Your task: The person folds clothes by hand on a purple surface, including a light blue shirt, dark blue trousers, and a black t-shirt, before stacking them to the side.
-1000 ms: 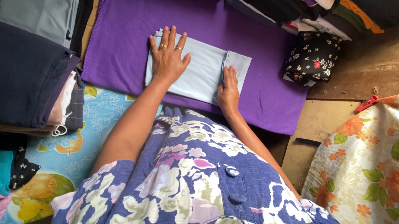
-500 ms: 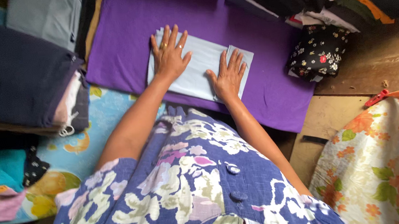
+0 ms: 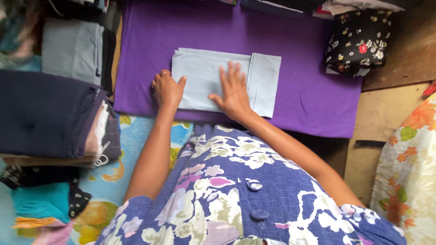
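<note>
Folded pale blue cloth rectangle (image 3: 209, 83) lying flat on a spread purple fabric sheet (image 3: 300, 93), long side running left to right, narrower flap turned over at its right end. Directly under the right hand (image 3: 234, 90), and just right of the left hand (image 3: 167, 89), at its left short edge.

Right hand open and flat, palm down, fingers spread and pointing away from the body, pressing the middle of the pale blue cloth just left of the flap's seam. Nothing gripped. Forearm coming up from lower right across the purple sheet's near edge.

Left hand loosely curled, knuckles up, resting on the purple sheet with thumb and fingertips meeting the cloth's left edge; hard to tell whether pinching that edge or only touching. Left arm nearly straight, reaching up from the blue floral dress (image 3: 220, 202).

Stack of dark navy folded garments (image 3: 25, 112) well to the left, black flower-print folded cloth (image 3: 357, 45) to the right, both apart from the hands.
</note>
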